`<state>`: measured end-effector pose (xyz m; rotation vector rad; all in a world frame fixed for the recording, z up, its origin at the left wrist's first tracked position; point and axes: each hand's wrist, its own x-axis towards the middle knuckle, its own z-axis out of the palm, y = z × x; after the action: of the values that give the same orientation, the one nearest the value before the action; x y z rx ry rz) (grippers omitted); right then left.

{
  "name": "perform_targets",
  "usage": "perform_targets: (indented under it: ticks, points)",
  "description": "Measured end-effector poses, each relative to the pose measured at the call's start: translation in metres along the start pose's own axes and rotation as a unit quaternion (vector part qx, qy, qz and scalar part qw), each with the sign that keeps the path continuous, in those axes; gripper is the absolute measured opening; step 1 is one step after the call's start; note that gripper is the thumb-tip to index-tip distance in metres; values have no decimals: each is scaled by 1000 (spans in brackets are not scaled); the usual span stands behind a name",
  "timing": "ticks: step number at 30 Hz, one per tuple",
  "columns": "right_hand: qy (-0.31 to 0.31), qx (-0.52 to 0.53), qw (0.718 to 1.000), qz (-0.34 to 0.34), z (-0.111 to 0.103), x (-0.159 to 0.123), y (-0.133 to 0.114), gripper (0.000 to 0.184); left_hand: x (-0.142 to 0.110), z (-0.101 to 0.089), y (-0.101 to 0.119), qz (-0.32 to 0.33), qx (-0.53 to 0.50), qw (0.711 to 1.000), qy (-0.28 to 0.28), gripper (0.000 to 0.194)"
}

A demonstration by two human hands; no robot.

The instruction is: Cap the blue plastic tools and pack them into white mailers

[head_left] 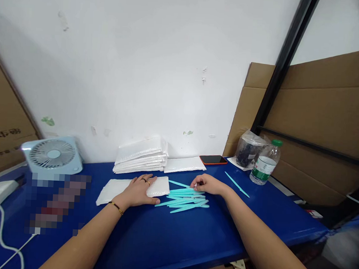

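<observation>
My left hand (pixel 140 190) lies flat with fingers spread on a white bubble mailer (pixel 161 185), pressing it against the blue table. Beside the mailer's right end is a loose pile of slim turquoise eyebrow razors (pixel 185 201), most pointing roughly left to right. At the pile's far edge, my right hand (pixel 205 184) has its thumb and fingers pinched on the end of one turquoise eyebrow razor (pixel 179 184), whose other end reaches toward the mailer. A single turquoise eyebrow razor (pixel 237 184) lies apart, to the right of my right wrist.
Along the wall are a stack of white bubble mailers (pixel 140 156), a single mailer (pixel 185 164) and a phone (pixel 213 159). A bottle (pixel 264 165) and a plastic-wrapped dark item (pixel 247 152) stand right. A fan (pixel 53 156) and white cables (pixel 3 225) are left; the table edge (pixel 196 266) is near.
</observation>
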<state>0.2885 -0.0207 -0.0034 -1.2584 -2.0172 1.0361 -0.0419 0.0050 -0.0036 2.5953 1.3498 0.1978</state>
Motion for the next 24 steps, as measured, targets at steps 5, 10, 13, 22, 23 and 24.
perform_targets:
  ticks: [5,10,13,22,23,24]
  points:
    - [-51,-57,997,-16,-11,8,-3,19,-22,4,-21,31,-33,999,-11,61]
    - [-31,-89,995,-24,-8,15,5,17,-20,3,-36,18,0,1000,23,53]
    - [-7,-53,998,-15,-4,15,11,16,-5,2,-36,16,27,997,67,53]
    - [95,89,990,-45,0,14,-4,28,23,-5,44,71,-37,980,184,41]
    - [97,97,990,-46,3,16,-5,31,27,-4,54,95,-47,980,167,38]
    - [96,107,989,-44,5,18,-5,34,32,-2,61,114,-50,982,143,34]
